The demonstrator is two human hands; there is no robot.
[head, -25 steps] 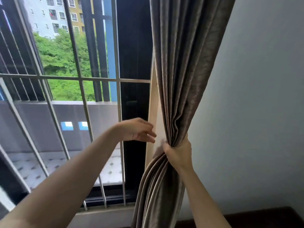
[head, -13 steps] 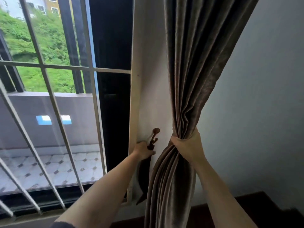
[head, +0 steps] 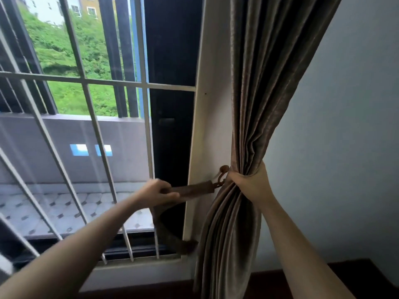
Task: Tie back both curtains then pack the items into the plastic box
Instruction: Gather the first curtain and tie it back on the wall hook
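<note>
A brown-grey curtain [head: 262, 87] hangs at the right side of the window, gathered into a tight bunch. My right hand [head: 251, 183] grips that bunch at waist height, against the wall. A brown fabric tieback [head: 194, 189] is attached to a dark wall hook [head: 223, 170] on the cream window frame. My left hand [head: 158, 190] pinches the tieback and holds it stretched out to the left of the hook; its loose end [head: 179, 242] droops in a loop below. The plastic box and the items are not in view.
White window bars [head: 86, 117] and a dark window frame [head: 172, 126] fill the left. A pale wall [head: 345, 147] stands right of the curtain. Dark wooden furniture [head: 345, 275] runs along the bottom right.
My left hand went from empty near the frame to the tieback at the hook, then pulled it out leftward. My right hand kept its grip on the bunched curtain.
</note>
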